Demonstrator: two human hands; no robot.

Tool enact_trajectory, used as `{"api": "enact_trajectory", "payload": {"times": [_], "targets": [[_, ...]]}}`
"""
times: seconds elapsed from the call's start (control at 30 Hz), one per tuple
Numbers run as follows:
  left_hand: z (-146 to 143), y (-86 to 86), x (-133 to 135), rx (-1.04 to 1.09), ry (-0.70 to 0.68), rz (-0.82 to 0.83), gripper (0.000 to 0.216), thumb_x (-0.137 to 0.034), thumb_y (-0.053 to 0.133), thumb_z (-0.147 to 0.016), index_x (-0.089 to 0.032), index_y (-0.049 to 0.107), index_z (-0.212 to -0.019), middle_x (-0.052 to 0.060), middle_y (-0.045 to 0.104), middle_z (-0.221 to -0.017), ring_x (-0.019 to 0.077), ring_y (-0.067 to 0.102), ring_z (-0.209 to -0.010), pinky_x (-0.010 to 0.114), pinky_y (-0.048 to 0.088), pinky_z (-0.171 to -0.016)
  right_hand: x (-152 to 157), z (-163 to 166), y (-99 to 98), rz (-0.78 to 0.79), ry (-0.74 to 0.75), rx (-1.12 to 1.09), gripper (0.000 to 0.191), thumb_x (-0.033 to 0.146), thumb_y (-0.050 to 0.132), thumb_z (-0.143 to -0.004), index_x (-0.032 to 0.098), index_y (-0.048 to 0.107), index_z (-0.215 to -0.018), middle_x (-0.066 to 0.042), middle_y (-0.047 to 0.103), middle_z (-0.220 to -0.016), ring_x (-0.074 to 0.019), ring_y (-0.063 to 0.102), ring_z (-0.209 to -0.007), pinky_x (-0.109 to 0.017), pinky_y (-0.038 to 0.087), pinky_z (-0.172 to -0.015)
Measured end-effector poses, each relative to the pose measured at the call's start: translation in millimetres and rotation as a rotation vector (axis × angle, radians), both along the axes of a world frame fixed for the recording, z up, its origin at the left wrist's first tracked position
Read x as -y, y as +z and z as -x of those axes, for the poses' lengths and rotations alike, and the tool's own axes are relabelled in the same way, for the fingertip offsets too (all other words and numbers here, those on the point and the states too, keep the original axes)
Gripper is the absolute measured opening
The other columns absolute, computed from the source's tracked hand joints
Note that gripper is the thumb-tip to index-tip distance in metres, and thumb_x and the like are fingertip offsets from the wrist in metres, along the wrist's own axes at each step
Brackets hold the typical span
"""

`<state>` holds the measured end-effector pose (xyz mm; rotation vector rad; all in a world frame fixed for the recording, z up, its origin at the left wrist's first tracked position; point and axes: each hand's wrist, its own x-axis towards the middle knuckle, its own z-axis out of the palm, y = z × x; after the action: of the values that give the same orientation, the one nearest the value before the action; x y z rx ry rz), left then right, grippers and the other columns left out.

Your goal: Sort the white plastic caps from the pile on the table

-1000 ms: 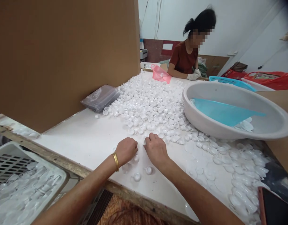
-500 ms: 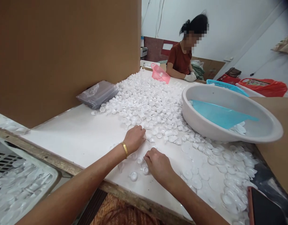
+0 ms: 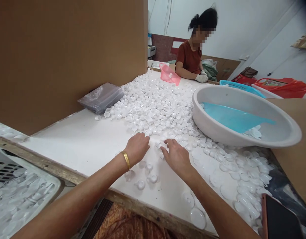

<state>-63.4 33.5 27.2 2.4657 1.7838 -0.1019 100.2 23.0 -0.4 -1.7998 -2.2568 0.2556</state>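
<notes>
My left hand (image 3: pixel 137 147), with a gold bangle (image 3: pixel 126 160) on the wrist, rests at the near edge of a big pile of small white plastic caps (image 3: pixel 155 106); its fingers are curled down onto the caps. Just to its right, my right hand (image 3: pixel 176 156) reaches into the same edge with its fingers stretched forward, touching caps. Several put-together cap pieces (image 3: pixel 141 184) lie on the white table (image 3: pixel 88 146) below my hands. Flat white discs (image 3: pixel 242 179) are spread to the right.
A large white basin (image 3: pixel 205 119) holds a teal scoop (image 3: pixel 230 118) at right. A cardboard wall (image 3: pixel 68 56) stands at left, with a plastic bag (image 3: pixel 100 96) at its foot. A grey basket (image 3: pixel 23 196) of pieces sits lower left, a phone (image 3: pixel 279 219) lower right. A person (image 3: pixel 190 56) works at the far end beside a pink scoop (image 3: pixel 169 75).
My right hand has moved forward from the near table up to the pile's edge beside my left hand. The left hand has stayed near the pile.
</notes>
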Motion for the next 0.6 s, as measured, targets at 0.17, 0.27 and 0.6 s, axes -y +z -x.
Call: {"api": "enact_trajectory", "payload": {"times": [0.17, 0.27, 0.6], "targets": [[-20, -22.5, -21, 0.121, -0.144, 0.001, 0.021, -0.012, 0.048, -0.078, -0.017, 0.058, -0.095, 0.009, 0.058, -0.096, 0.0218, 0.054, -0.093, 0.031, 0.043, -0.074, -2, 2, -14.0, 0.063, -0.023, -0.001, 0.033, 0.042, 0.041, -0.088, 0.017, 0.059, -0.1, -0.009, 0.061, -0.094, -0.0213, 0.061, -0.079, -0.03, 0.04, -0.061], [-20, -24.1, -24, 0.101, -0.145, 0.029, 0.014, -0.011, 0.046, -0.078, -0.016, 0.057, -0.085, 0.007, 0.06, -0.088, 0.0202, 0.057, -0.086, 0.03, 0.043, -0.072, -5, 1, -17.4, 0.093, -0.025, -0.076, 0.026, 0.038, 0.046, -0.086, 0.018, 0.061, -0.093, -0.007, 0.061, -0.091, -0.0187, 0.06, -0.076, -0.028, 0.04, -0.06], [-23, -1.9, -7, -0.13, -0.078, 0.07, 0.022, -0.002, 0.056, -0.067, -0.007, 0.059, -0.089, 0.02, 0.06, -0.09, 0.0297, 0.055, -0.09, 0.037, 0.042, -0.074, 6, 2, -34.1, -0.001, 0.123, -0.43, 0.02, 0.017, 0.054, -0.076, 0.019, 0.055, -0.096, -0.005, 0.061, -0.096, -0.0189, 0.056, -0.091, -0.034, 0.043, -0.081]]}}
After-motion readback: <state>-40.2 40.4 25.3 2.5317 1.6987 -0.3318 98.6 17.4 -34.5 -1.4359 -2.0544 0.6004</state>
